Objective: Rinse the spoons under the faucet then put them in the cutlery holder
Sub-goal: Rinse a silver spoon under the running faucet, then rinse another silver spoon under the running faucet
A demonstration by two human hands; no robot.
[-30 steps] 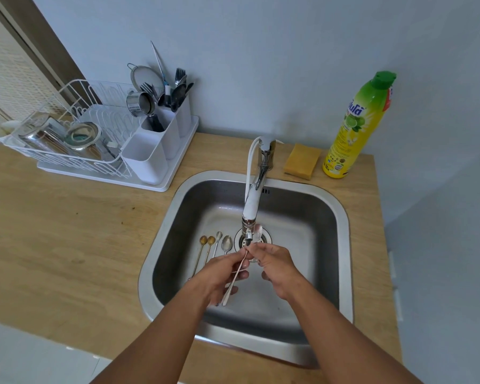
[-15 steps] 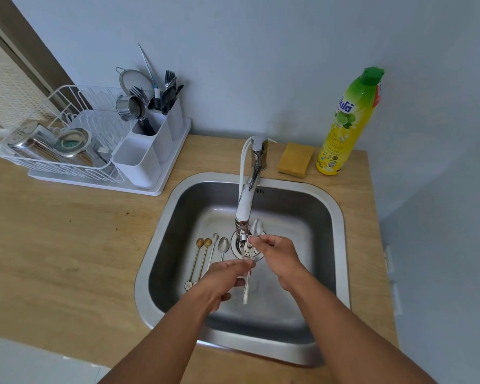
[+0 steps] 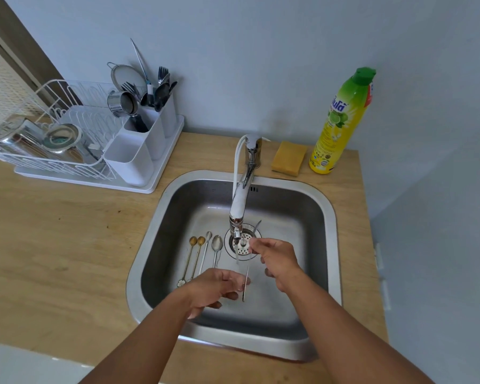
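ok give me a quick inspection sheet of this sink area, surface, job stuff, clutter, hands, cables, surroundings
surface: wooden countertop with a steel sink set into it
job's things: held spoon under the running faucet; four spoons lie on the sink floor left of the drain; white cutlery holder on the dish rack, rear compartments already hold utensils
clutter: yellow sponge, green-capped dish soap bottle
hands: left hand grips the spoon's handle; right hand pinches its bowl end
cables: white faucet hose
surroundings: grey wall
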